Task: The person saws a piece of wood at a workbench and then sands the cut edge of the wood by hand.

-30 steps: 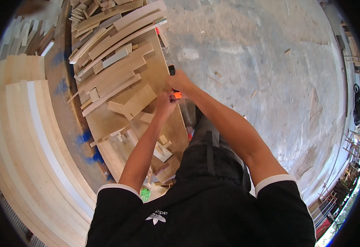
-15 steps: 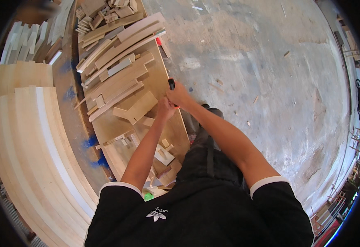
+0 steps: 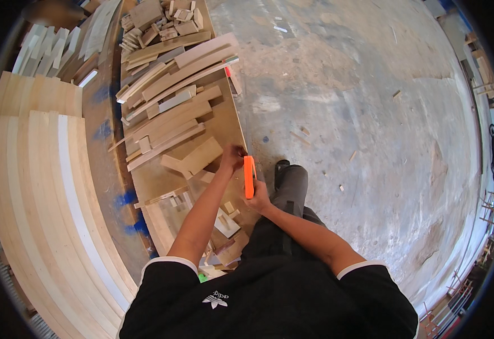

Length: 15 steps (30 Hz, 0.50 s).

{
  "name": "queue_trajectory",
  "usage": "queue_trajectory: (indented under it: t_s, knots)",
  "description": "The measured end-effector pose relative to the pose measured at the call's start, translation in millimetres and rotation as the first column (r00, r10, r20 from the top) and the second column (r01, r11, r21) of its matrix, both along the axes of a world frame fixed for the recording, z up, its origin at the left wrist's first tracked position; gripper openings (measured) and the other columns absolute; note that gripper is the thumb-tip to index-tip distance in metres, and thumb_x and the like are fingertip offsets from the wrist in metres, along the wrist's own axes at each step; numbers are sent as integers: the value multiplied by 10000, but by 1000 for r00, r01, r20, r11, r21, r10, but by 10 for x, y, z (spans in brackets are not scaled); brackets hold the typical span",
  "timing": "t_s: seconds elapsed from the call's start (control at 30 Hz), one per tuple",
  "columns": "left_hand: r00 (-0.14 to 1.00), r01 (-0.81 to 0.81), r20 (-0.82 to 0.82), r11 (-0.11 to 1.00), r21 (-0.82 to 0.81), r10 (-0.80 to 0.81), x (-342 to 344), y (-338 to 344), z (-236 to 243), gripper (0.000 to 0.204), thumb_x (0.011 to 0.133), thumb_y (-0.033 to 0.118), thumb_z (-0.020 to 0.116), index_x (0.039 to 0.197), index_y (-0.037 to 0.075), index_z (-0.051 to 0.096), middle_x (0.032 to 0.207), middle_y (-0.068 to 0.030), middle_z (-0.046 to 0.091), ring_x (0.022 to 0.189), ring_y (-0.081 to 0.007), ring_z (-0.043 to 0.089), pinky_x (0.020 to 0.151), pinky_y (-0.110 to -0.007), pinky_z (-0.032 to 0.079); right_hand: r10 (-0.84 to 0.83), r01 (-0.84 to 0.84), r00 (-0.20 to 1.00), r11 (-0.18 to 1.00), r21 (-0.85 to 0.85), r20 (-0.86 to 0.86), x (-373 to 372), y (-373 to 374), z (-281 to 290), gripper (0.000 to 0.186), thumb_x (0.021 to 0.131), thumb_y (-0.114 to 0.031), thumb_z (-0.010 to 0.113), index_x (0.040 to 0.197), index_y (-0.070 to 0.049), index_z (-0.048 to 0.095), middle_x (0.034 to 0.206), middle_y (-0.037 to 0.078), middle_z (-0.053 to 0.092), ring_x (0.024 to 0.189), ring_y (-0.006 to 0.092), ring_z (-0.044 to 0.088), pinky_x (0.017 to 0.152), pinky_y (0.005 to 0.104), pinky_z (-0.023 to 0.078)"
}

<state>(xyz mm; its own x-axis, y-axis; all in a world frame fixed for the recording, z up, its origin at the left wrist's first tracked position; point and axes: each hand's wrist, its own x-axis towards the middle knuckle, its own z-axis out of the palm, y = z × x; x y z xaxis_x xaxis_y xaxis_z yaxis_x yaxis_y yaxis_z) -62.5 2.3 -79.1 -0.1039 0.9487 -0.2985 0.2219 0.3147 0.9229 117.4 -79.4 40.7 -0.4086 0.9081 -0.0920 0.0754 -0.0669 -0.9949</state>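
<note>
My right hand (image 3: 259, 200) is closed round the lower end of an orange, bar-shaped hand tool (image 3: 249, 176). A slot shows along the tool's right side; its exact kind I cannot make out. My left hand (image 3: 233, 159) sits by the tool's upper end, at the right edge of the wooden worktop (image 3: 224, 121). Its fingers are bunched and in shadow, and anything between them is hidden. Just left of that hand lies a flat wooden piece (image 3: 203, 155) with an angled end.
Long curved wooden strips (image 3: 171, 125) lie across the worktop, with a heap of offcuts (image 3: 159, 22) at its far end. On the left stand pale boards (image 3: 24, 186) side by side. Small wood scraps dot the concrete floor (image 3: 360, 113) on the right.
My right hand has drawn back toward me, and the orange tool now shows in full. The left hand has shifted slightly nearer me. The whole view has moved a little.
</note>
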Motion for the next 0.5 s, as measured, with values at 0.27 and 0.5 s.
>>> queue_trajectory:
  t_s: [0.27, 0.5]
  knots:
    - [977, 37, -206, 992, -118, -61, 161, 112, 435, 331, 623, 274, 805, 578, 15, 604, 545, -99, 560, 514, -130, 487, 514, -332, 423, 83, -103, 993, 952, 289, 80, 32, -22, -319, 128, 705, -91, 676, 724, 3, 591, 680, 134, 562, 552, 265, 558, 534, 361, 448]
    - [947, 92, -310, 996, 12, -84, 229, 72, 821, 192, 699, 134, 761, 629, 7, 636, 619, -126, 655, 563, -200, 635, 550, -308, 490, -32, 28, 999, 982, 188, 19, 138, 102, 77, 116, 759, -69, 708, 745, 5, 619, 718, 158, 604, 576, 271, 596, 526, 351, 444]
